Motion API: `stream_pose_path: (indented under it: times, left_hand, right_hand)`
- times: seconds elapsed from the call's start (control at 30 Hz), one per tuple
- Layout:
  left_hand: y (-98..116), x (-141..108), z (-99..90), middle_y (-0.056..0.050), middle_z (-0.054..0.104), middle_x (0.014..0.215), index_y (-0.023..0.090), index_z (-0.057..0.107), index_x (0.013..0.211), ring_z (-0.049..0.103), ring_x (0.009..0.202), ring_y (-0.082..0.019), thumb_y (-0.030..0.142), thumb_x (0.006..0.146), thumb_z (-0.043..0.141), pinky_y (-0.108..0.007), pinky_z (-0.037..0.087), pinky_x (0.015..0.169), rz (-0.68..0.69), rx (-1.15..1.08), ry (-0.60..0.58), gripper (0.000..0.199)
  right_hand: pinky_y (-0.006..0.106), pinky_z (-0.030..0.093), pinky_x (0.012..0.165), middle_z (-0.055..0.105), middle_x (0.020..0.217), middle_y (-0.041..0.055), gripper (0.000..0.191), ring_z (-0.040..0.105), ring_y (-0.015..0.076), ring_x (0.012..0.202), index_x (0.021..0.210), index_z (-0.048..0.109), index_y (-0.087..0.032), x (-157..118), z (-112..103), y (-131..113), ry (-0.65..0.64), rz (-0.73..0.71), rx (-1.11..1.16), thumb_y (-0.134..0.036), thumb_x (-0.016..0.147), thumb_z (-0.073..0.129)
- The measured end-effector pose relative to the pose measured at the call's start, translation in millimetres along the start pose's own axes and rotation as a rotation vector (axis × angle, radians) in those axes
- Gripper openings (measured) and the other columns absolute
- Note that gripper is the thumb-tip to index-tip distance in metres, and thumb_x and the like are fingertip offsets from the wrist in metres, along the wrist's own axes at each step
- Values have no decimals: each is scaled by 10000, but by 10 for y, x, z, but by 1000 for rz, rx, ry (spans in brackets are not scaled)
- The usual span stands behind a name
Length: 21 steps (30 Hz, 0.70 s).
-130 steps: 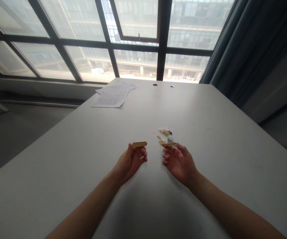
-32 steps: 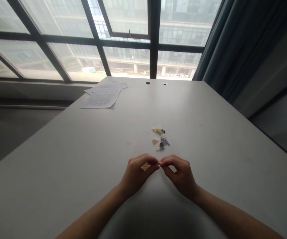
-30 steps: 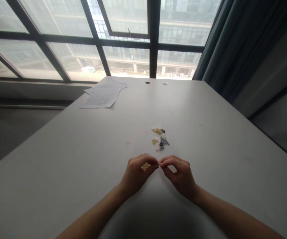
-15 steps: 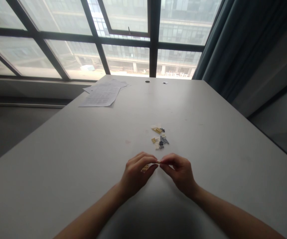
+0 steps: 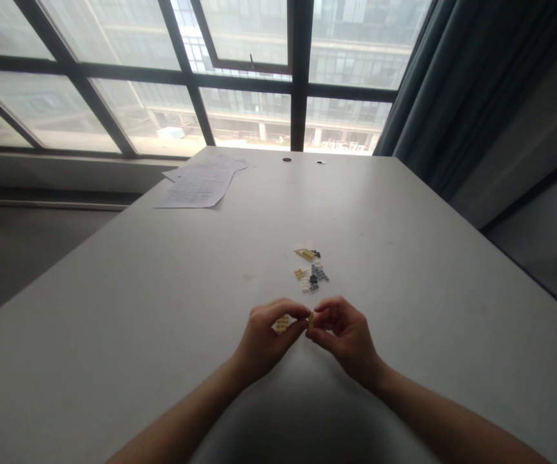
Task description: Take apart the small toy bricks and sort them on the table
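My left hand (image 5: pixel 273 328) and my right hand (image 5: pixel 343 328) meet low over the table, near the middle of the view. Between their fingertips is a small tan building-brick piece (image 5: pixel 311 319), standing on edge. Left thumb and forefinger close on its left side, while the right thumb and fingers pinch it from the right. A larger tan studded plate (image 5: pixel 282 323) shows through the gap inside my left hand; whether it lies on the table or is held, I cannot tell. Just beyond the hands lies a small group of grey (image 5: pixel 319 273), white, tan and black brick pieces.
The white table (image 5: pixel 162 322) stretches away to a large dark-framed window. Printed papers (image 5: pixel 198 183) lie at its far left. Two round cable holes sit near the far edge. A dark curtain (image 5: pixel 418 96) hangs on the right.
The small tan piece has turned from lying flat to standing on edge between the fingertips. My right fingers have curled and shifted around it. The pile stays as it was.
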<state>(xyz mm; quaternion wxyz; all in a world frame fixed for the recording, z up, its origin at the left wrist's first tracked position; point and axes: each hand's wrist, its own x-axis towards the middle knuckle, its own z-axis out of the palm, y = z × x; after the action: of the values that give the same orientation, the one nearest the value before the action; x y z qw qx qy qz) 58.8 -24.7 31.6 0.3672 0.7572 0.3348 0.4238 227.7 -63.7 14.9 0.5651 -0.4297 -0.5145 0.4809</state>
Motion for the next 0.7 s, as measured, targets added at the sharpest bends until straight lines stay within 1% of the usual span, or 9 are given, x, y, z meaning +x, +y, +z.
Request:
stream_pose_path:
  times: [0.1, 0.2, 0.3, 0.43, 0.53, 0.63, 0.7]
  left_hand:
    - [-2, -3, -5, -28, 713, 822, 198, 678, 895, 664, 728, -137, 176, 817, 636, -238, 536, 697, 24, 17, 0, 91]
    - [-11, -1, -3, -28, 704, 836, 198, 666, 882, 662, 764, -140, 158, 801, 649, -239, 529, 720, 42, 49, 32, 92]
    - [-24, 1, -2, -33, 695, 864, 198, 661, 875, 658, 796, -142, 159, 810, 642, -245, 524, 741, 60, 54, 27, 79]
    - [-27, -3, -9, -21, 685, 844, 198, 651, 888, 648, 780, -134, 156, 801, 652, -234, 512, 728, 55, 71, 23, 97]
    - [-21, -2, -18, -22, 682, 849, 196, 653, 899, 642, 778, -131, 168, 816, 642, -228, 501, 721, 36, 72, 5, 88]
    - [-16, 3, -23, -20, 673, 821, 188, 649, 852, 629, 756, -125, 201, 849, 614, -224, 487, 710, 16, 54, -25, 37]
    - [-10, 2, -23, -15, 660, 795, 181, 636, 818, 612, 736, -122, 223, 867, 595, -226, 472, 704, 0, 56, -47, 77]
  right_hand:
    - [268, 559, 664, 681, 740, -17, 316, 663, 143, 686, 925, 597, -228, 3, 1, 5, 15, 35, 60, -242, 681, 797]
    - [252, 542, 608, 671, 694, -8, 224, 643, 134, 638, 825, 634, -198, 19, -2, 2, 15, 87, 94, -263, 682, 794]
    - [248, 528, 563, 669, 633, -4, 176, 626, 128, 576, 743, 651, -179, 40, -5, -11, -4, 153, 141, -265, 674, 789]
    - [241, 510, 532, 666, 618, -7, 164, 605, 118, 538, 720, 658, -174, 53, -15, -34, -18, 194, 183, -233, 649, 793]
    - [234, 496, 516, 651, 605, -18, 153, 590, 110, 522, 721, 658, -173, 51, -26, -31, -52, 219, 249, -209, 650, 789]
    - [225, 473, 506, 639, 579, -24, 140, 575, 105, 509, 733, 656, -170, 55, -29, -18, -97, 262, 348, -185, 668, 778]
    - [218, 452, 492, 639, 572, -23, 141, 564, 102, 498, 735, 646, -167, 63, -24, -17, -112, 319, 428, -189, 679, 774]
